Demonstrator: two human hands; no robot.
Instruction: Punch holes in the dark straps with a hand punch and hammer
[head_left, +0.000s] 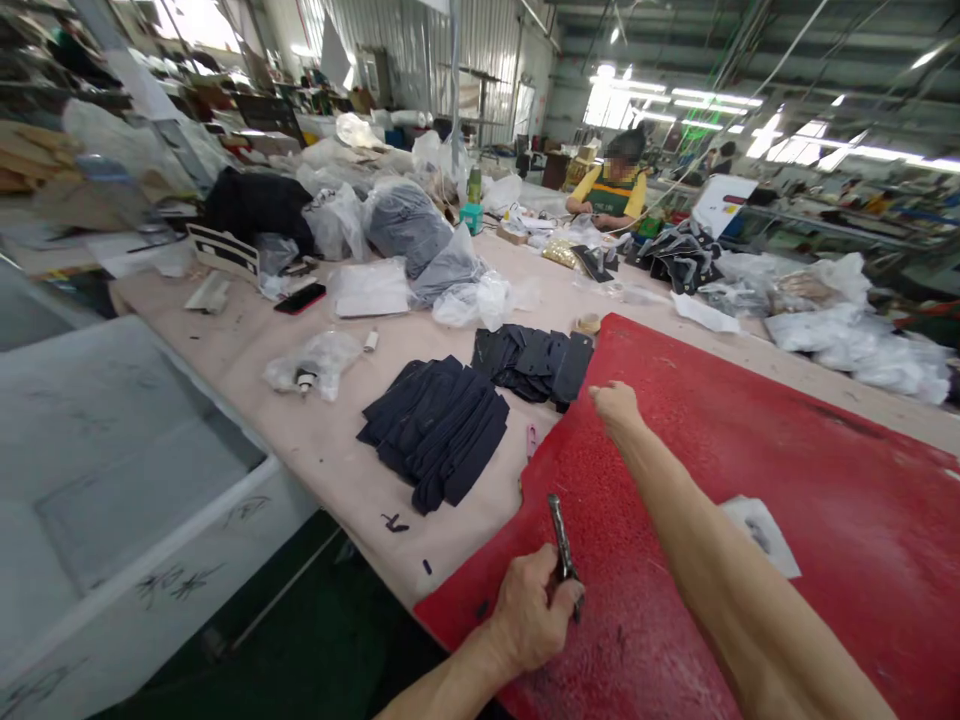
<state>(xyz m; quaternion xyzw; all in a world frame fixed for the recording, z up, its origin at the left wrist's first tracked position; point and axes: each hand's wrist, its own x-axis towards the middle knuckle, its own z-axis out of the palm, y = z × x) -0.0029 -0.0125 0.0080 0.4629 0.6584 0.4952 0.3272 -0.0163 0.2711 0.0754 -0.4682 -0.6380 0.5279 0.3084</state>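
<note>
Left hand on the tool, right arm stretched to the dark pieces

Your left hand is low over the red mat, thumb and fingers clasping a dark metal tool that points away from you. Your right arm reaches forward across the mat; the right hand has its fingers curled beside the farther dark stack, and you cannot tell whether it grips anything. Left of you stands a white bin, marked outside. On the table, beyond a small clear bag, a larger plastic bag holds something grey.
</note>
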